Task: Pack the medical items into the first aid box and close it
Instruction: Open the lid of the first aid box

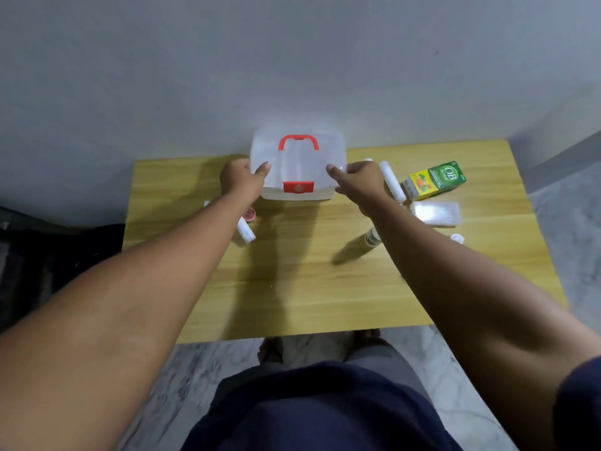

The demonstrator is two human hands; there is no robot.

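Wood surface (292,288), grey wall (292,60) behind. I see one box (297,157) at far edge, left hand (240,180) and right hand (361,183) gripping its sides. Right: one roll (392,180), carton (434,182), case (435,213), bottle (372,237). Left: one tube (245,231), one pot (250,215).

Box (297,164) on table (292,288), far edge; carton (435,180) right of it

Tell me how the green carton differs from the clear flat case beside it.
The green carton is opaque and printed; the clear case is see-through and plain. The carton is thicker; the case flatter. Both lie untouched on the table, right of the first aid box.
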